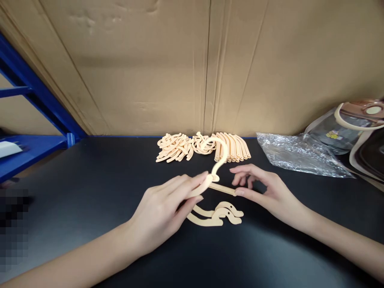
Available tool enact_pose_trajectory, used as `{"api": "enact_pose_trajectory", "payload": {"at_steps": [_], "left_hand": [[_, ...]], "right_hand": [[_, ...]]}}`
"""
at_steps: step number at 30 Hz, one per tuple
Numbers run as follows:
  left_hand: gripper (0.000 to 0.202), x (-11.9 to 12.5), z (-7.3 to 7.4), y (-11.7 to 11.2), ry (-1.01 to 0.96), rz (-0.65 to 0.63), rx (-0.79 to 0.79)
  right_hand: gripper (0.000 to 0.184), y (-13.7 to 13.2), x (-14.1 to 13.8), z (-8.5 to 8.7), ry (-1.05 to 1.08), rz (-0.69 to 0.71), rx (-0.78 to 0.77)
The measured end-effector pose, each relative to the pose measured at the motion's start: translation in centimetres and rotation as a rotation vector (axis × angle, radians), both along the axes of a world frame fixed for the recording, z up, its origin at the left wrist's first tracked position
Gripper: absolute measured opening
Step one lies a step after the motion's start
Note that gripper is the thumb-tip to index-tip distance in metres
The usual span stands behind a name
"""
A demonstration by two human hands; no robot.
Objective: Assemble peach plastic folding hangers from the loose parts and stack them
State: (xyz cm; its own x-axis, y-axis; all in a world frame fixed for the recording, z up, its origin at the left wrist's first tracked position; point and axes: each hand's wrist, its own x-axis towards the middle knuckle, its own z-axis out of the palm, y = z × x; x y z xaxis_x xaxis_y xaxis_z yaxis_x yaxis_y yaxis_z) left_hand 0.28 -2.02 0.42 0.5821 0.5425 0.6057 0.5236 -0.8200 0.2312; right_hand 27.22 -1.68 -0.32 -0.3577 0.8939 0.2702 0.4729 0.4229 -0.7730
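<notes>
My left hand (171,204) pinches a beige plastic clothes hanger, apparently a folding one, between thumb and fingers. Its curved hook (225,150) points up and away, and part of one arm is hidden by my fingers. The other arm (222,188) stretches to the right below the hook. My right hand (264,188) is open, with its fingers apart and its thumb tip at that arm's end; whether it touches is hard to tell. Beneath the hands, two more beige hanger pieces (207,221) with curved ends lie overlapping on the black table (90,200).
Along the back are a loose pile of curved beige pieces (174,148), a cluster of hooks (200,144) and a neat row of beige arms (237,147). A clear plastic bag (300,154) and a transparent jug (330,128) stand right. Cardboard (135,80) walls the back; a blue frame (45,96) stands left.
</notes>
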Motion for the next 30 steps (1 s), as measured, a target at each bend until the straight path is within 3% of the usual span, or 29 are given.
{"api": "enact_pose_trajectory", "payload": {"at_steps": [4,7,9,15,21,30], "left_hand": [[0.043,0.3,0.4,-0.1,-0.244,-0.032,-0.571],[0.050,0.7,0.7,0.3,-0.462,-0.078,-0.985],[0.055,0.8,1.0,0.7,-0.600,-0.095,-1.114],[0.034,0.8,1.9,1.5,-0.824,0.055,-1.267],[0.005,0.7,1.8,1.8,-0.880,0.055,-1.360],[0.037,0.6,1.7,2.1,-0.727,0.078,-1.447]], "right_hand": [[0.031,0.5,0.3,-0.6,-0.369,0.042,0.267],[0.023,0.5,0.2,-0.8,-0.484,0.035,0.317],[0.021,0.4,0.2,-0.7,-0.462,0.002,0.297],[0.025,0.4,0.5,-0.4,-0.182,-0.124,0.001],[0.032,0.6,0.6,-0.3,-0.096,-0.075,-0.093],[0.027,1.3,1.0,-0.9,-0.027,-0.027,-0.215]]}}
